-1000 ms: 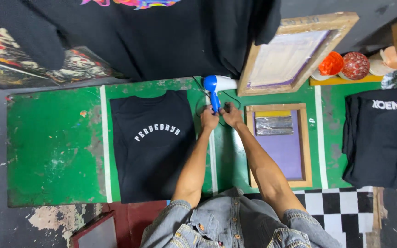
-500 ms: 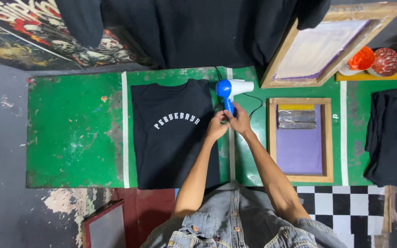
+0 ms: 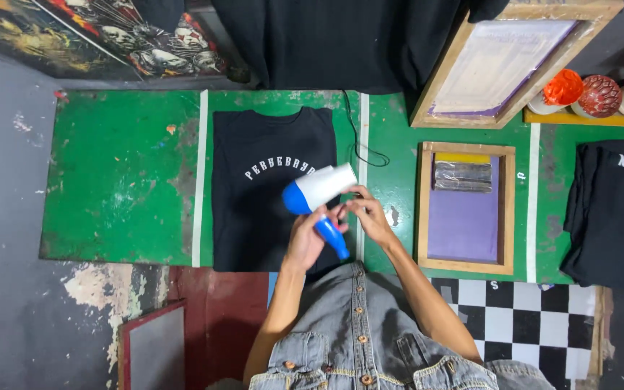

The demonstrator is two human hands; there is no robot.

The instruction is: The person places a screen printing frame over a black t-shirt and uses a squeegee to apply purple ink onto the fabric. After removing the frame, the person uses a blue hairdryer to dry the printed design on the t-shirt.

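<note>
Over the shirt (image 3: pixel 272 191): dryer (image 3: pixel 317 193) hovering, nozzle pointing right.
Left hand (image 3: pixel 307 238): gripping the blue handle.
Right hand (image 3: pixel 370 217): touching beside it.
Handling: looking light, rigid, smooth plastic; handle suiting best.

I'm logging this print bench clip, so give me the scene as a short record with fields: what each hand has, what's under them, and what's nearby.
left hand: left hand grips the blue handle of the hair dryer
right hand: right hand touches the dryer near the handle
dryer: white barrel, blue back, held above the shirt
under the hands: black t-shirt with white arched lettering, flat on the green table
right of hands: wooden screen frame lying flat
far right: folded black shirts
</note>
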